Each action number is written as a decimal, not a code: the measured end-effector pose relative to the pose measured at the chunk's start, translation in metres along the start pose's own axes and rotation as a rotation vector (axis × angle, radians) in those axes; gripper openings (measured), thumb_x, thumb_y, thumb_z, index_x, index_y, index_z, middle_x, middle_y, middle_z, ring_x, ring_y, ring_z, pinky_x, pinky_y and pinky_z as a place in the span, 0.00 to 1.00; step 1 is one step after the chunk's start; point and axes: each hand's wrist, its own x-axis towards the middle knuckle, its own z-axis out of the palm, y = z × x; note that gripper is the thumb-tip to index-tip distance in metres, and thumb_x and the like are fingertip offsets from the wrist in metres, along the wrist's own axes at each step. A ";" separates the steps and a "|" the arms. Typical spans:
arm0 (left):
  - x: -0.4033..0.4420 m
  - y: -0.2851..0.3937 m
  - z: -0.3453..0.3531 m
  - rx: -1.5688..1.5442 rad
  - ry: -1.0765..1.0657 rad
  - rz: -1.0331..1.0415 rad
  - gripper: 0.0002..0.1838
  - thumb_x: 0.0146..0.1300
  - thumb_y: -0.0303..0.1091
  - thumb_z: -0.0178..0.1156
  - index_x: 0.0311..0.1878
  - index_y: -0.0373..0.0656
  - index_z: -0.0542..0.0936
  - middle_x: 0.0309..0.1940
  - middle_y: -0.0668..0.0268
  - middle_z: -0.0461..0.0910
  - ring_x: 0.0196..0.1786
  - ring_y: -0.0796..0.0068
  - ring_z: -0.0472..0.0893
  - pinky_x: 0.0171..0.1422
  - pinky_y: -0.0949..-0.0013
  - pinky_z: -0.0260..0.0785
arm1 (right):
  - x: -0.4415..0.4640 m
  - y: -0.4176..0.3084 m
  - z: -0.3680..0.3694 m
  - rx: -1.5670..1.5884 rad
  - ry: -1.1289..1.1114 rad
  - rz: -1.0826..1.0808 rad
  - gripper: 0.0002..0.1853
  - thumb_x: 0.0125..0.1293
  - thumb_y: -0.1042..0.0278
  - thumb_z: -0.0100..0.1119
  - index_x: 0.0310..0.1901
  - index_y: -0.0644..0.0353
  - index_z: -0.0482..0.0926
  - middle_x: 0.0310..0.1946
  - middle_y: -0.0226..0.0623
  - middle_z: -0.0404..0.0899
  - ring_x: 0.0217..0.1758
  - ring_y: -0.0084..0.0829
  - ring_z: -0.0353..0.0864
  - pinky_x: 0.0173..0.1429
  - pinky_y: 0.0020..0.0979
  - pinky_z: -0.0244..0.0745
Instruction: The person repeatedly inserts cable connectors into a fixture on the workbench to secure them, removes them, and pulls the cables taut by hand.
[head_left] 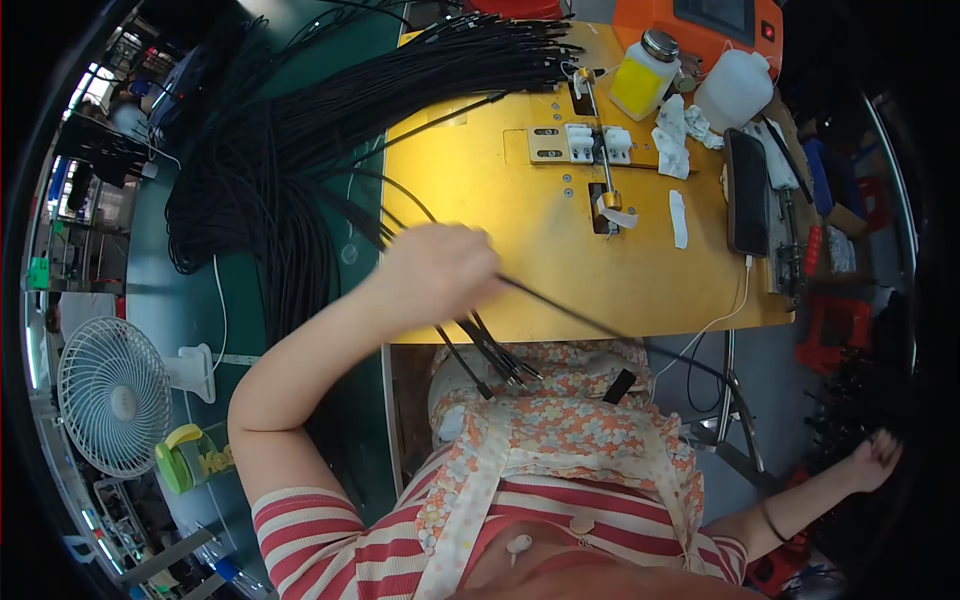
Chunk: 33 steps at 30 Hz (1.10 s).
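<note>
My left hand (pixel 440 275) is closed in a fist over the near left part of the yellow worktop, gripping a black cable (pixel 600 325). This cable stretches right past the table edge and droops beside my right forearm. Beneath the same hand, several black cable ends (pixel 500 365) hang over the edge onto my flowered apron. Far out to the right, my right hand (pixel 875 460) is raised away from the table with fingers curled in. It is small and blurred, so what it holds is hidden.
A thick black cable bundle (pixel 250 190) covers the green table (pixel 145 300). On the yellow worktop (pixel 480 200) stand a metal fixture (pixel 580 145), a bottle of yellow liquid (pixel 643 78), a white bottle (pixel 735 90) and a phone (pixel 747 190). A fan (pixel 120 400) is at left.
</note>
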 end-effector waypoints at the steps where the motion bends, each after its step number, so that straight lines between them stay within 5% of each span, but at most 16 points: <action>1: 0.014 0.024 -0.003 -0.016 0.022 0.108 0.15 0.42 0.34 0.68 0.25 0.45 0.69 0.21 0.66 0.66 0.23 0.67 0.73 0.23 0.64 0.65 | -0.067 0.023 0.101 -0.183 -0.048 0.038 0.16 0.71 0.70 0.42 0.54 0.71 0.70 0.22 0.28 0.57 0.23 0.22 0.55 0.31 0.26 0.53; 3: 0.041 0.072 0.000 -0.059 0.025 0.215 0.16 0.45 0.38 0.67 0.23 0.46 0.67 0.21 0.69 0.64 0.23 0.74 0.72 0.23 0.69 0.64 | -0.192 0.047 0.277 -0.430 -0.314 0.221 0.17 0.72 0.67 0.45 0.53 0.72 0.72 0.20 0.24 0.59 0.19 0.17 0.52 0.27 0.22 0.51; 5: 0.059 0.104 0.013 -0.026 0.005 0.224 0.12 0.49 0.35 0.63 0.25 0.46 0.67 0.23 0.70 0.65 0.25 0.76 0.71 0.27 0.71 0.65 | -0.266 0.051 0.377 -0.534 -1.084 0.523 0.20 0.72 0.59 0.45 0.54 0.68 0.75 0.30 0.33 0.80 0.19 0.13 0.58 0.25 0.18 0.55; 7: 0.077 0.105 0.026 -0.045 -0.032 0.217 0.11 0.49 0.34 0.64 0.27 0.46 0.70 0.24 0.68 0.68 0.26 0.72 0.73 0.30 0.69 0.66 | -0.287 0.081 0.394 -0.341 -1.538 0.851 0.23 0.66 0.52 0.56 0.49 0.66 0.78 0.36 0.40 0.84 0.19 0.15 0.67 0.25 0.20 0.63; 8: 0.081 0.097 0.030 -0.103 -0.003 0.209 0.11 0.49 0.34 0.65 0.28 0.46 0.70 0.25 0.67 0.69 0.27 0.70 0.74 0.30 0.68 0.67 | -0.297 0.092 0.393 -0.276 -1.754 0.834 0.23 0.64 0.51 0.60 0.46 0.65 0.80 0.35 0.40 0.84 0.20 0.16 0.71 0.25 0.21 0.65; 11: 0.075 0.052 0.033 -0.109 -0.004 0.120 0.12 0.47 0.34 0.67 0.31 0.46 0.73 0.27 0.66 0.72 0.31 0.63 0.76 0.35 0.63 0.68 | -0.266 0.069 0.379 -0.413 -1.699 0.637 0.21 0.60 0.51 0.63 0.40 0.65 0.81 0.29 0.39 0.83 0.26 0.20 0.79 0.29 0.24 0.69; 14: 0.047 -0.017 0.031 0.047 0.031 -0.027 0.10 0.49 0.33 0.68 0.29 0.46 0.75 0.25 0.64 0.74 0.33 0.61 0.77 0.38 0.61 0.68 | -0.208 0.040 0.267 -0.401 -0.953 0.219 0.15 0.67 0.58 0.54 0.32 0.63 0.78 0.19 0.26 0.74 0.20 0.21 0.67 0.27 0.25 0.60; 16: 0.037 -0.071 0.017 0.142 0.071 -0.068 0.08 0.53 0.29 0.66 0.28 0.42 0.75 0.26 0.61 0.74 0.35 0.59 0.77 0.43 0.61 0.70 | -0.154 -0.005 0.158 -0.124 -0.627 0.145 0.20 0.75 0.55 0.44 0.37 0.64 0.77 0.16 0.20 0.62 0.20 0.17 0.61 0.34 0.26 0.63; 19: 0.044 -0.109 0.015 0.216 0.288 -0.117 0.10 0.59 0.29 0.63 0.25 0.43 0.74 0.23 0.62 0.72 0.31 0.57 0.75 0.36 0.59 0.69 | -0.123 -0.026 0.130 0.088 -0.746 0.335 0.30 0.77 0.45 0.35 0.48 0.66 0.78 0.16 0.19 0.58 0.21 0.14 0.53 0.33 0.24 0.55; 20: 0.045 -0.110 0.017 0.149 0.370 -0.121 0.10 0.58 0.29 0.63 0.24 0.42 0.73 0.22 0.62 0.71 0.28 0.57 0.74 0.32 0.60 0.67 | -0.125 -0.028 0.122 -0.385 -0.401 0.272 0.32 0.77 0.43 0.33 0.53 0.66 0.77 0.16 0.20 0.62 0.21 0.14 0.54 0.33 0.22 0.53; 23: 0.064 -0.071 -0.001 0.041 0.544 0.150 0.11 0.52 0.27 0.64 0.22 0.41 0.70 0.17 0.63 0.66 0.19 0.58 0.68 0.22 0.62 0.61 | -0.168 -0.010 0.195 -1.057 -0.236 -0.039 0.34 0.77 0.43 0.29 0.63 0.68 0.71 0.36 0.34 0.79 0.22 0.14 0.54 0.31 0.17 0.49; 24: 0.074 -0.050 -0.012 0.025 0.509 0.390 0.13 0.49 0.33 0.66 0.20 0.43 0.69 0.15 0.65 0.66 0.17 0.62 0.68 0.19 0.63 0.58 | -0.173 -0.008 0.199 -0.917 -0.378 0.064 0.33 0.77 0.44 0.31 0.62 0.68 0.72 0.39 0.38 0.79 0.21 0.14 0.55 0.30 0.17 0.51; 26: 0.077 -0.008 -0.004 0.242 0.654 0.637 0.20 0.57 0.53 0.63 0.20 0.54 0.67 0.18 0.75 0.70 0.22 0.73 0.72 0.29 0.68 0.68 | -0.197 0.009 0.227 -0.639 -0.701 0.152 0.31 0.76 0.45 0.34 0.57 0.66 0.76 0.38 0.41 0.79 0.19 0.15 0.56 0.28 0.18 0.53; 28: 0.094 0.040 -0.006 0.366 0.673 0.836 0.16 0.63 0.53 0.57 0.26 0.56 0.70 0.28 0.78 0.72 0.31 0.77 0.72 0.41 0.67 0.69 | -0.236 0.039 0.298 -0.476 -1.052 0.082 0.26 0.75 0.48 0.40 0.47 0.64 0.81 0.33 0.40 0.79 0.17 0.16 0.57 0.24 0.21 0.53; 30: 0.107 0.066 0.009 0.507 0.854 1.048 0.11 0.66 0.52 0.52 0.37 0.59 0.76 0.39 0.79 0.72 0.34 0.78 0.69 0.46 0.67 0.63 | -0.265 0.058 0.355 -0.371 -1.289 0.381 0.24 0.72 0.50 0.46 0.46 0.64 0.83 0.40 0.43 0.81 0.28 0.24 0.75 0.30 0.24 0.66; 33: 0.111 0.082 0.038 0.380 1.072 1.049 0.09 0.66 0.47 0.49 0.43 0.61 0.77 0.44 0.82 0.70 0.44 0.80 0.68 0.56 0.62 0.58 | -0.302 0.087 0.409 -0.034 -1.417 0.834 0.20 0.73 0.55 0.49 0.53 0.63 0.80 0.41 0.38 0.82 0.38 0.24 0.79 0.37 0.21 0.70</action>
